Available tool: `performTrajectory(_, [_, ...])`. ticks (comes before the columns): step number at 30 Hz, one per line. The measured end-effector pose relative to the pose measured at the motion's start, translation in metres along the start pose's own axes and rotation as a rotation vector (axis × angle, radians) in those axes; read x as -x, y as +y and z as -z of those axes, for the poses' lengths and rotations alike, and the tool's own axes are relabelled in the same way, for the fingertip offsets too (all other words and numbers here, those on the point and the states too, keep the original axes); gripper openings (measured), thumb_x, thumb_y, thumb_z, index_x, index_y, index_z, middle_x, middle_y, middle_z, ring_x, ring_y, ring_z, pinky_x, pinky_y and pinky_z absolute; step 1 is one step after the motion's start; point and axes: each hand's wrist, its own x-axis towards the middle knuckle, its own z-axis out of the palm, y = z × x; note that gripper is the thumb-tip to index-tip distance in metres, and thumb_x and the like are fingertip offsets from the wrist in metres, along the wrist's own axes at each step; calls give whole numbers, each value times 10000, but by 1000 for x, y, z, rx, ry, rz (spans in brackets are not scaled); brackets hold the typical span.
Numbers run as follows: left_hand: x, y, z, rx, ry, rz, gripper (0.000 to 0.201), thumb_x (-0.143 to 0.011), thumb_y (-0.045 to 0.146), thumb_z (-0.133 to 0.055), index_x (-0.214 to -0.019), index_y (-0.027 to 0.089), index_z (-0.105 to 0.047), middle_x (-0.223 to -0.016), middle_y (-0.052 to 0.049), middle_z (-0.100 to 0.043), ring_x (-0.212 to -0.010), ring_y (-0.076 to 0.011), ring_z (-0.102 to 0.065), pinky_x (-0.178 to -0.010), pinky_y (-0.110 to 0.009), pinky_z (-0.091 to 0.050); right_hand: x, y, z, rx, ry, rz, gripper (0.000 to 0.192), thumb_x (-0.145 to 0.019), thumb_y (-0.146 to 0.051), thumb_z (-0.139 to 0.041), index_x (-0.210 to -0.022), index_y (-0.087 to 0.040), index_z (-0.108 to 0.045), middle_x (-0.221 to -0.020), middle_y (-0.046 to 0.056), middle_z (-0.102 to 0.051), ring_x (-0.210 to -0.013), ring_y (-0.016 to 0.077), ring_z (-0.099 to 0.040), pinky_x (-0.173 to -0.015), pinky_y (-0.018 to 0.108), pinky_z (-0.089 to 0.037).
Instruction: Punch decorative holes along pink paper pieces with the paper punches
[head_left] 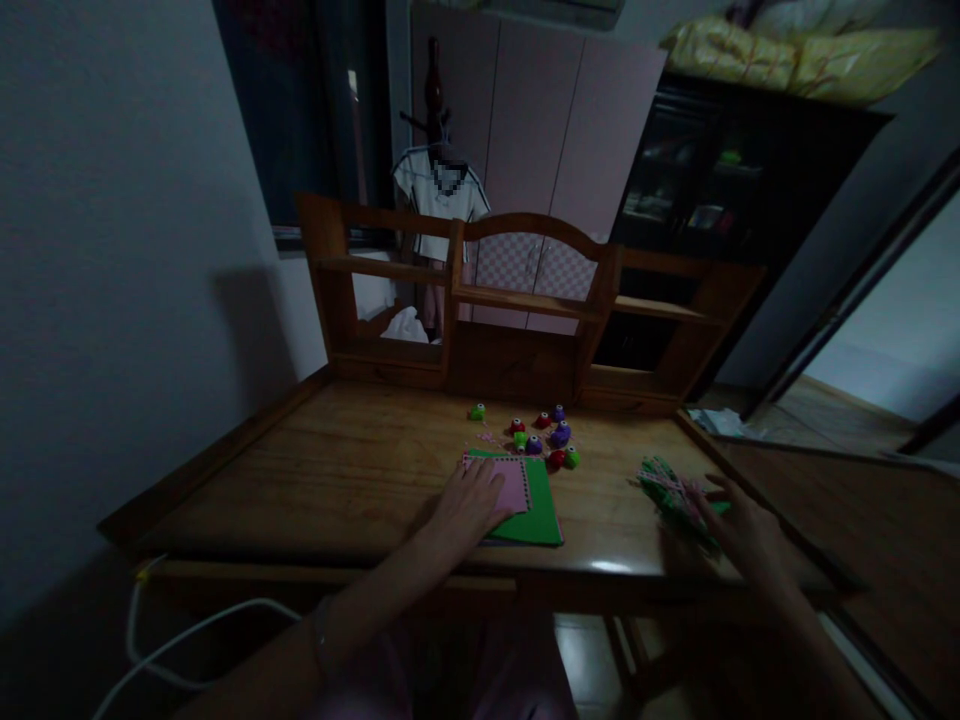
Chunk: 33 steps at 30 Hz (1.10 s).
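My left hand (476,497) lies flat with its fingers spread on a small pink sheet (513,482) that has a row of dark-rimmed holes along its edges. Beneath that sheet is a larger green sheet (541,515), with thin edges of other sheets showing under it. Off to the right, my right hand (739,520) is at a loose heap of green and pink paper scraps (667,485). Its thumb and index finger look apart at the heap's right side. The heap's lower part is blurred, and my other right fingers are hard to make out.
Behind the sheets, several small red, green and purple punches (561,433) stand among pink paper bits (487,437). A wooden shelf unit (525,300) rises along the back of the desk (360,450). A white cable (202,625) hangs at the front left.
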Motion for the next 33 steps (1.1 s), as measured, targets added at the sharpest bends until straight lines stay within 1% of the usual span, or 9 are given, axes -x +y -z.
performTrajectory(5, [-4, 13, -7, -157, -50, -135, 168, -888, 194, -439, -963, 156, -584, -937, -117, -611, -918, -256, -542, -848, -418, -375, 25, -33, 1, -37, -11, 168, 385, -855, -481, -436, -1088, -209, -577, -916, 87, -669, -651, 201, -633, -587, 310, -468])
performTrajectory(9, [-7, 17, -2, -227, -108, -193, 183, -844, 81, -453, -939, 123, -605, -907, -137, -626, -866, -256, -571, -768, -395, -426, 35, -68, -16, -98, 6, 282, 277, -859, -402, -461, -1019, -220, -595, -1002, 88, -638, -633, 177, -622, -637, 328, -484])
performTrajectory(12, [-7, 16, 6, -198, -103, -166, 184, -826, 66, -481, -935, 124, -618, -918, -127, -642, -880, -258, -580, -771, -398, -460, 40, -99, -28, -173, -62, 330, 229, -874, -349, -457, -1015, -239, -600, -1028, 81, -621, -615, 166, -612, -606, 321, -491])
performTrajectory(17, [10, 1, 18, 170, 123, -98, 308, -861, 93, -456, -1103, 211, -608, -1057, -65, -659, -1030, -215, -576, -887, -381, -486, 51, -155, -41, -339, -161, 400, 344, -864, -246, -477, -1204, -262, -528, -1110, 84, -591, -706, 181, -626, -677, 348, -530])
performTrajectory(20, [29, -11, 16, 449, 200, -109, 368, -887, 125, -427, -1183, 276, -583, -1182, -30, -623, -1099, -179, -568, -974, -364, -460, 56, -181, -49, -399, -199, 548, 543, -816, -167, -527, -1330, -303, -420, -1301, 81, -495, -1068, 249, -563, -865, 418, -501])
performTrajectory(23, [41, -21, 7, 570, 165, -72, 368, -891, 146, -432, -1178, 312, -592, -1206, -5, -613, -1102, -160, -574, -972, -342, -471, 62, -195, -61, -392, -185, 720, 583, -770, -91, -554, -1296, -330, -472, -1367, 64, -450, -1242, 289, -419, -976, 512, -411])
performTrajectory(26, [47, -27, -1, 524, 134, -53, 321, -877, 162, -475, -1120, 308, -627, -1270, 2, -567, -1183, -166, -509, -1014, -361, -432, 69, -202, -72, -435, -196, 788, 482, -787, -78, -549, -1186, -347, -572, -1316, 43, -508, -1215, 279, -441, -960, 517, -422])
performTrajectory(29, [53, -25, -4, 387, 172, 19, 291, -819, 181, -580, -1079, 297, -643, -1327, -2, -511, -1269, -207, -400, -1063, -421, -355, 76, -205, -80, -466, -246, 800, 388, -833, -125, -544, -1137, -358, -606, -1212, 35, -583, -1194, 266, -454, -948, 503, -433])
performTrajectory(33, [62, -10, -5, 413, 187, 180, 252, -820, 276, -603, -1071, 283, -630, -1170, -21, -598, -1134, -198, -496, -1013, -383, -381, 84, -210, -88, -520, -313, 725, 297, -867, -169, -524, -1096, -320, -635, -1098, 62, -622, -1127, 259, -496, -919, 477, -451])
